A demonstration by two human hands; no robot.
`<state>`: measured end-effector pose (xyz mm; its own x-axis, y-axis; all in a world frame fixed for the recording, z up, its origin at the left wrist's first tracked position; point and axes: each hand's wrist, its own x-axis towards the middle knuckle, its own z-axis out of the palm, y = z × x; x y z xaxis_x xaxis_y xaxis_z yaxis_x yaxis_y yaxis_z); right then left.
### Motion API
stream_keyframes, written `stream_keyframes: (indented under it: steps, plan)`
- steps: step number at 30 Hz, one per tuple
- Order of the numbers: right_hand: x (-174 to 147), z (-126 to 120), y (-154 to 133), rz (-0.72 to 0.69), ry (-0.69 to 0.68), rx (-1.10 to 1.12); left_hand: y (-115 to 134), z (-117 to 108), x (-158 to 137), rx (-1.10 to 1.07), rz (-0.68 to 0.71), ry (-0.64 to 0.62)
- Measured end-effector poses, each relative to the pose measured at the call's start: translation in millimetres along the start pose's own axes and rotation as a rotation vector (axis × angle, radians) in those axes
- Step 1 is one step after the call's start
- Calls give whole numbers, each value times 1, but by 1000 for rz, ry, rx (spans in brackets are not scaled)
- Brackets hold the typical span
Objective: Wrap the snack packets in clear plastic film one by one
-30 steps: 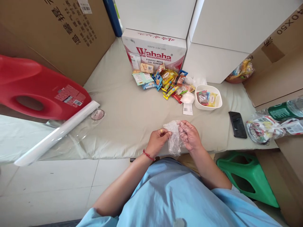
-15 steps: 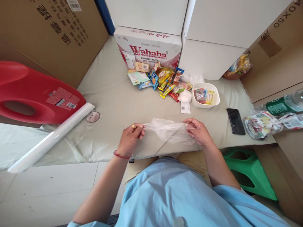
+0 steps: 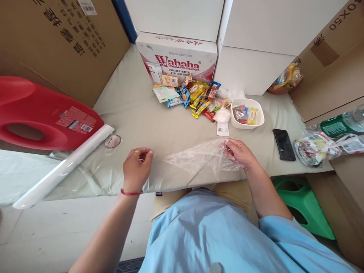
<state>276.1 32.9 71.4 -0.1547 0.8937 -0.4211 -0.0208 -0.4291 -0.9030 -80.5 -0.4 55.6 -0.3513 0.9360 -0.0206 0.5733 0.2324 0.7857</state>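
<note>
Thin clear plastic film (image 3: 196, 157) hangs from my right hand (image 3: 238, 153), whose thumb and fingers pinch its right end. Its left end tapers to a loose point over the near part of the table. Whether it is a bag or a flat sheet I cannot tell. My left hand (image 3: 138, 167) is apart from the film, to its left, with fingers curled in and nothing visible between them. Beyond the hands lie a white packet (image 3: 223, 122) and a white tub (image 3: 260, 120) holding several small wrapped snacks.
Packaged snacks (image 3: 196, 96) are heaped before a Wahaha carton (image 3: 179, 49). On the left lie a white roll (image 3: 65, 167) and a red jug (image 3: 51, 113). A phone (image 3: 284, 145) and bottles (image 3: 338, 127) lie right. A green stool (image 3: 315, 212) stands below the table edge.
My left hand has let go of the film and moved left. The film's left end now hangs free, while my right hand keeps hold in nearly the same place.
</note>
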Motion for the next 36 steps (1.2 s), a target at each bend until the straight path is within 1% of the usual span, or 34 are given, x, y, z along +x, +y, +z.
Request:
stream_keyframes:
  steps: [1, 2, 4, 5, 6, 7, 9, 10, 11, 13, 15, 17, 19, 20, 22, 23, 24, 26, 27, 29, 31, 33, 35, 36]
  plan:
    - [1, 6, -4, -4, 11, 1, 9, 6, -13, 37, 103, 151]
    - [1, 12, -7, -11, 21, 12, 18, 14, -28, 27, 247, 182]
    - [2, 24, -15, -17, 30, 63, 35, 39, -59, -56, 583, 87]
    - [1, 30, -18, -15, 32, 99, 43, 55, -71, -74, 704, 43]
    - [0, 36, -21, -10, 32, 139, 49, 72, -81, -83, 761, 38]
    - [0, 41, -24, -5, 34, 179, 54, 90, -88, -85, 768, 46]
    - [-3, 48, -26, 5, 40, 250, 60, 122, -90, -85, 735, 56]
    - [-4, 49, -27, 11, 41, 275, 62, 134, -88, -91, 707, 37]
    - [-6, 48, -27, 19, 40, 288, 63, 142, -83, -109, 676, -1]
    - [-9, 41, -28, 28, 33, 267, 60, 144, -71, -185, 619, -139]
    - [-13, 26, -32, 14, 16, 173, 54, 131, -57, -294, 557, -340]
    - [-18, 5, -39, -6, -39, -6, 48, 109, -45, -398, 440, -525]
    - [-23, -17, -51, -19, -151, -230, 45, 85, -38, -532, 256, -620]
    - [-25, -26, -57, -26, -223, -340, 46, 73, -36, -631, 164, -641]
    - [-30, -40, -73, -48, -367, -521, 52, 52, -35, -833, 14, -637]
    - [-31, -44, -81, -64, -420, -589, 56, 43, -34, -914, -45, -613]
    - [-33, -46, -88, -79, -455, -644, 62, 33, -34, -966, -98, -580]
    - [-33, -46, -102, -122, -459, -705, 71, 15, -31, -1005, -195, -525]
    - [-30, -45, -106, -157, -433, -706, 75, 6, -28, -1009, -245, -519]
    - [-18, -42, -110, -240, -346, -644, 78, -6, -19, -1006, -340, -551]
    - [2, -39, -106, -324, -237, -538, 74, -7, -8, -982, -392, -573]
    - [26, -35, -95, -383, -132, -471, 64, 4, 5, -905, -398, -499]
    - [46, -28, -81, -436, 5, -507, 50, 25, 16, -740, -375, -337]
    - [52, -22, -74, -476, 107, -559, 44, 36, 20, -641, -350, -273]
